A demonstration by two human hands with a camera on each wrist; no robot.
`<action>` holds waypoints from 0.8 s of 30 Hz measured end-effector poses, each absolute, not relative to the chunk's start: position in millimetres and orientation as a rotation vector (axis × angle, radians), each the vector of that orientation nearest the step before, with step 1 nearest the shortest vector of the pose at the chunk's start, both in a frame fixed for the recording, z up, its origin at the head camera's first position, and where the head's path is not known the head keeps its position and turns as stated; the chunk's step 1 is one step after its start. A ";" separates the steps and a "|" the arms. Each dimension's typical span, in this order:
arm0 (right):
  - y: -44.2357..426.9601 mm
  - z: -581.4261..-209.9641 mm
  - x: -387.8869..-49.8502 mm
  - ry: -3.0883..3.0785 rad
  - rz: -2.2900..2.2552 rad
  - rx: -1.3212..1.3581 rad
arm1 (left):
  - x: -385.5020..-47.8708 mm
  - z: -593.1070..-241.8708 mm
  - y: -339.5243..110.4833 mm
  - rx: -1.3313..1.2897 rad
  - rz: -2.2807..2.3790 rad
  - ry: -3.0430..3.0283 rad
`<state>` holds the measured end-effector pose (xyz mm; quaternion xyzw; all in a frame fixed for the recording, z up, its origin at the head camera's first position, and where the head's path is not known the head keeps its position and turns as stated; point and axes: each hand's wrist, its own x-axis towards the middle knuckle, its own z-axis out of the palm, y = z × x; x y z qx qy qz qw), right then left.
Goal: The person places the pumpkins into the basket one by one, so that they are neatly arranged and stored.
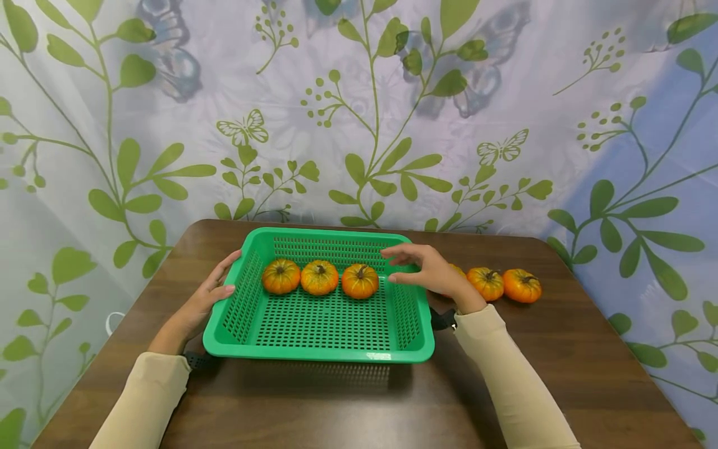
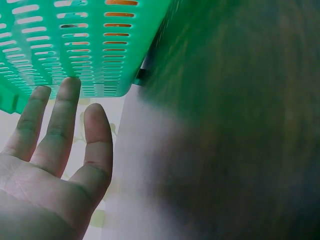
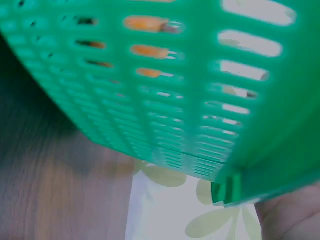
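Observation:
A green plastic basket [image 1: 325, 354] with slotted walls stands at the middle of the table. Three small orange-yellow pumpkins sit in a row inside it: a left one [image 1: 281, 276], a middle one [image 1: 320, 277] and a right one [image 1: 360, 281]. At the basket's left side is my left hand [image 1: 202, 302], its thumb by the rim. In the left wrist view, straight fingers [image 2: 62, 125] reach to the outside of the slotted wall. My right hand [image 1: 430, 273] is at the right rim, thumb and fingers apart and extending over the basket, with nothing between them.
Right of the basket, more pumpkins [image 1: 522, 286] lie in a row on the brown table [image 1: 561, 349], one partly hidden behind my right hand. A leaf-patterned cloth [image 1: 314, 137] hangs behind the table. Dark straps [image 1: 443, 319] circle my wrists.

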<state>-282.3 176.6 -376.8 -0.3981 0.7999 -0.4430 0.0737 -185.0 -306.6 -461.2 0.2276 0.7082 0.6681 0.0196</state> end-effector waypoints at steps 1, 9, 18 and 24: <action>178.3 -376.6 -281.1 2.376 -1.354 -1.184 | -185.1 -461.1 -306.8 0.702 2.073 2.198; 189.5 -375.1 -271.3 2.255 -1.529 -1.092 | -185.9 -462.4 -308.7 0.713 2.068 2.205; 201.8 -380.6 -264.9 2.173 -1.685 -1.034 | -185.5 -462.3 -305.5 0.697 2.060 2.250; 210.9 -387.7 -263.7 2.121 -1.799 -0.992 | -186.1 -462.9 -305.9 0.675 2.052 2.254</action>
